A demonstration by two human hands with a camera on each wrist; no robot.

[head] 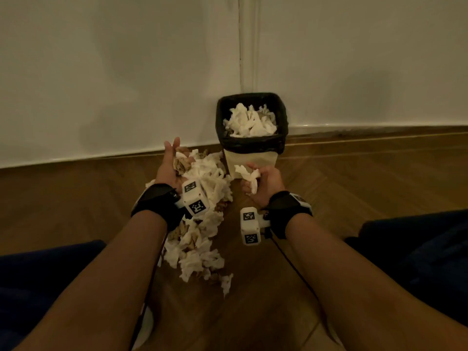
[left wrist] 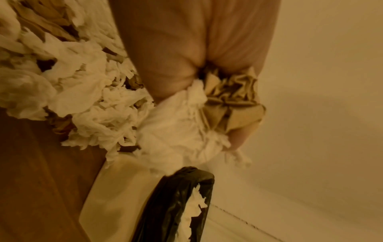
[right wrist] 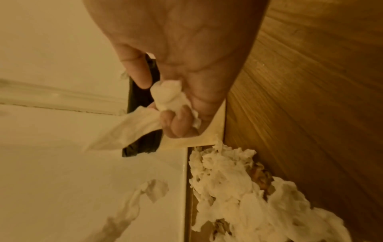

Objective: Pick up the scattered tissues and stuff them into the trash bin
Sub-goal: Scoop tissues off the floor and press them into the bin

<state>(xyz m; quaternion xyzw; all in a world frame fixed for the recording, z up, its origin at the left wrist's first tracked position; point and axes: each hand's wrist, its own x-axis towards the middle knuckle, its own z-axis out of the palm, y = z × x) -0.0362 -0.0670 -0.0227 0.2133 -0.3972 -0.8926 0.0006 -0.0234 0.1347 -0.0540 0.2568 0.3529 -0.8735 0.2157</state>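
The trash bin (head: 253, 145) has a cream body and a black bag liner, and stands against the wall with white tissues (head: 249, 121) piled inside. A long heap of white and brown tissues (head: 202, 224) lies on the wood floor in front of it, to its left. My left hand (head: 170, 158) is raised over the heap's far end, left of the bin, fingers straight. It cups a wad of white and brown tissue (left wrist: 217, 106). My right hand (head: 258, 178) is just in front of the bin and grips a crumpled white tissue (right wrist: 165, 96).
A white wall (head: 101, 72) with a baseboard runs behind the bin. Bare wood floor (head: 367, 173) spreads to the right. My dark-clad knees (head: 417, 249) sit low at both sides. A thin black cable (head: 291, 264) trails from the right wrist.
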